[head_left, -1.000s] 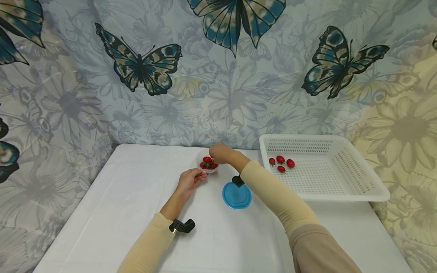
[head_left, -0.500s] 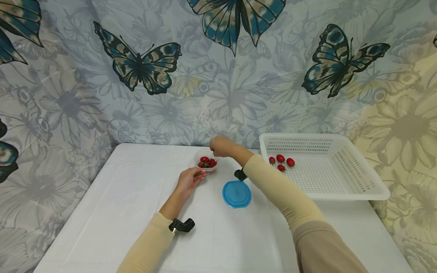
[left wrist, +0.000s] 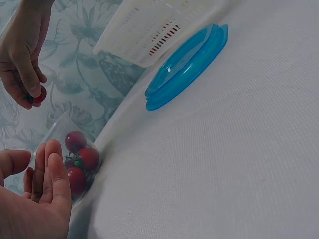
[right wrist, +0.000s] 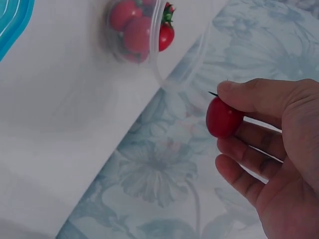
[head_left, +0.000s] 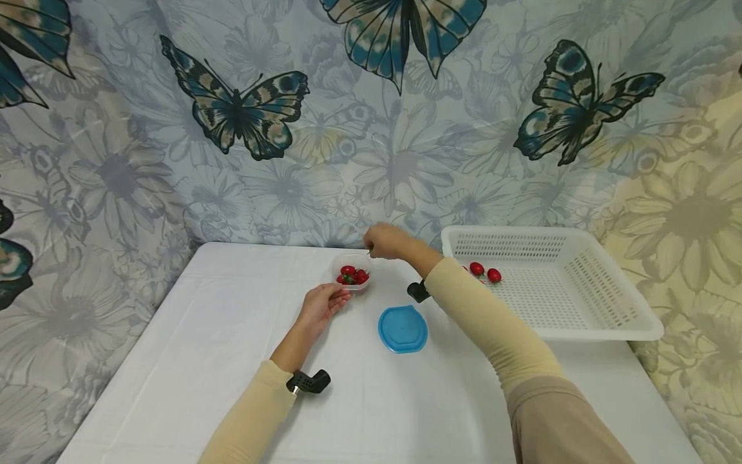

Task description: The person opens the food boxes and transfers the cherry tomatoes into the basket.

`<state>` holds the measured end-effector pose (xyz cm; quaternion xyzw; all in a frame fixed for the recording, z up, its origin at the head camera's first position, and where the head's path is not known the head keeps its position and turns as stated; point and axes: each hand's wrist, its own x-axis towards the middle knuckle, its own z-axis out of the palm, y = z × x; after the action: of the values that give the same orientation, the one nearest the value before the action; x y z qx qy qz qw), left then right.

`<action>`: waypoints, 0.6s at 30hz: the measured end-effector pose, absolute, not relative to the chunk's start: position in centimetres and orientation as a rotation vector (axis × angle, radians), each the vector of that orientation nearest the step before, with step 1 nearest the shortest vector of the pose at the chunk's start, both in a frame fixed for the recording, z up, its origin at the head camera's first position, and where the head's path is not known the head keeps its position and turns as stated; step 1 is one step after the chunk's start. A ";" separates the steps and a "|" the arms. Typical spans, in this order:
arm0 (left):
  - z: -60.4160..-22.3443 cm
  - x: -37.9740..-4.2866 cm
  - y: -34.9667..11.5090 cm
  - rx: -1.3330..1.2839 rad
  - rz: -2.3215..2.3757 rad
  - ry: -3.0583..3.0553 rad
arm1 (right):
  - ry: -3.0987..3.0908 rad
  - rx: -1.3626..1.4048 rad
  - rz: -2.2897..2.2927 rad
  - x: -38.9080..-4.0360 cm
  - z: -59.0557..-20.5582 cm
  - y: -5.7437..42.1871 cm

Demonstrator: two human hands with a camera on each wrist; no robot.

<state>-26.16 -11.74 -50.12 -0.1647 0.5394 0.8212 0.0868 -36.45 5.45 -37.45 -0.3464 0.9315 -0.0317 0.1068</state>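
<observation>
A small clear plastic container with several red cherry tomatoes in it stands near the table's far edge. My left hand is at its near left side, fingers fairly straight and close against the wall; whether they touch it is hard to tell. Between thumb and fingers, my right hand pinches a single cherry tomato, its green stem showing in the right wrist view. That hand hovers above and to the right of the container, apart from it. A blue lid lies flat on the table, nearer to me.
A white perforated basket stands at the table's right, holding a few cherry tomatoes at its left end. My right forearm passes in front of that end. A patterned butterfly backdrop rises just behind the table.
My right hand has lifted up and to the right, off the container, with the cherry tomato. Its forearm now covers some tomatoes in the basket. The left hand has hardly moved.
</observation>
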 end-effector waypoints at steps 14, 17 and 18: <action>-50.1 -26.1 -11.8 -0.473 2.431 1.625 | 2.818 -1.039 -0.272 -37.1 -36.0 8.2; -50.1 -26.1 -11.8 -0.468 2.430 1.625 | 2.826 -1.024 -0.293 -37.1 -35.6 8.8; -50.1 -26.1 -11.8 -0.468 2.430 1.622 | 2.826 -1.012 -0.303 -37.1 -35.5 9.0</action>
<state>-26.06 -11.80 -50.06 -0.1575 0.5458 0.8179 0.0913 -37.13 9.00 -35.50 -0.3348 0.9348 -0.1003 0.0624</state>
